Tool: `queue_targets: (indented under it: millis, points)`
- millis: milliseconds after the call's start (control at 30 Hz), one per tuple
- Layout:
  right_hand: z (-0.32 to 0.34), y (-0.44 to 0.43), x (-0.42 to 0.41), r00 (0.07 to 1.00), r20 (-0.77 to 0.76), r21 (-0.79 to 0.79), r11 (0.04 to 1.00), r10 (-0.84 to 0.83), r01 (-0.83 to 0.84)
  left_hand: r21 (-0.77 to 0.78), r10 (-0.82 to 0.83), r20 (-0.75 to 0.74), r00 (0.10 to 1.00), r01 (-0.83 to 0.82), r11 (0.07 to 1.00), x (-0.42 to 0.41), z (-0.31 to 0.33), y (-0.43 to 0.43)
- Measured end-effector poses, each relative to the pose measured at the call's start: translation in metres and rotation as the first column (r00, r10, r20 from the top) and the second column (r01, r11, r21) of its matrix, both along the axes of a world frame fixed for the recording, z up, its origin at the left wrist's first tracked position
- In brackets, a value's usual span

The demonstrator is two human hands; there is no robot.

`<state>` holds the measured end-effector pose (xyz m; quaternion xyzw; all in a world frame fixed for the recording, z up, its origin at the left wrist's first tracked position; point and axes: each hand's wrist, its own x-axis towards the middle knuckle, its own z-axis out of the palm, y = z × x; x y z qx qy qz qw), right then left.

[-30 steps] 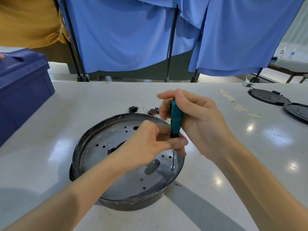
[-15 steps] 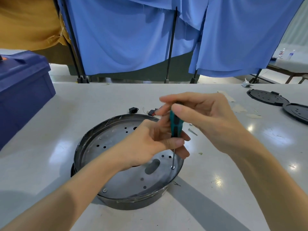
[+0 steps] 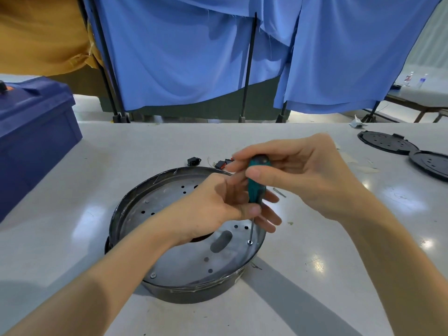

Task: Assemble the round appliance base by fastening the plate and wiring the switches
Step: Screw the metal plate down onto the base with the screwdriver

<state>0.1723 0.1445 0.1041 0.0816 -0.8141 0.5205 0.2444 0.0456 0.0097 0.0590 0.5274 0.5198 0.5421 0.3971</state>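
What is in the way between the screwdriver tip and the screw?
Nothing visible: the screwdriver tip sits on the screw near the plate edge, and the left hand and right hand grip it higher up.

Your left hand (image 3: pixel 213 207) and right hand (image 3: pixel 303 175) are bare. Both forearms (image 3: pixel 109 275) are likewise bare, right down to the lower frame edge. Thumbnails (image 3: pixel 253 211) on both hands are short and plain.

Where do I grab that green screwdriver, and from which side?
Take the screwdriver by its fat teal handle, from above. It stands nearly upright, thin shaft tip down on a screw in the metal plate; the right hand pinches the handle's top, the left hand lower down.
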Motion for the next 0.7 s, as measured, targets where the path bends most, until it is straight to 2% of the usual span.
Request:
queue_targets:
  millis: [67, 133, 200, 333, 467, 533, 600, 633, 700]
  points:
    - [-0.005, -0.004, -0.002, 0.989, -0.074, 0.004, 0.992, -0.125, 0.126, 0.026, 0.057, 0.028, 0.998, -0.057, 0.998, 0.003, -0.001, 0.001]
    - [-0.010, -0.010, -0.004, 0.951, -0.150, 0.073, 0.956, -0.271, 0.284, 0.036, 0.099, 0.005, 0.995, -0.099, 0.994, 0.005, -0.004, 0.003]
    - [-0.010, -0.010, -0.004, 0.927, -0.159, 0.126, 0.925, -0.338, 0.359, 0.026, 0.094, 0.002, 0.996, -0.094, 0.995, 0.004, -0.007, 0.005]
    - [-0.002, -0.002, 0.001, 0.997, 0.005, -0.007, 0.997, -0.078, 0.078, -0.014, 0.062, -0.009, 0.998, -0.063, 0.998, -0.003, -0.006, 0.000]
    - [-0.004, -0.005, -0.003, 0.979, -0.089, 0.059, 0.980, -0.186, 0.191, 0.005, 0.109, 0.055, 0.992, -0.109, 0.994, -0.001, -0.004, -0.002]
    - [-0.007, -0.009, -0.007, 0.955, -0.160, 0.134, 0.954, -0.248, 0.270, 0.026, 0.161, 0.048, 0.986, -0.162, 0.986, 0.002, -0.005, 0.000]
    - [-0.008, -0.010, -0.011, 0.932, -0.190, 0.190, 0.920, -0.307, 0.342, 0.028, 0.131, 0.024, 0.991, -0.132, 0.991, 0.002, -0.006, 0.004]
    - [-0.006, -0.009, -0.011, 0.939, -0.164, 0.195, 0.923, -0.302, 0.331, 0.024, 0.105, 0.011, 0.994, -0.105, 0.994, 0.001, -0.007, 0.004]
    - [-0.001, -0.004, -0.006, 0.983, -0.055, 0.122, 0.976, -0.174, 0.180, 0.019, 0.057, -0.008, 0.998, -0.057, 0.998, -0.001, -0.006, 0.004]
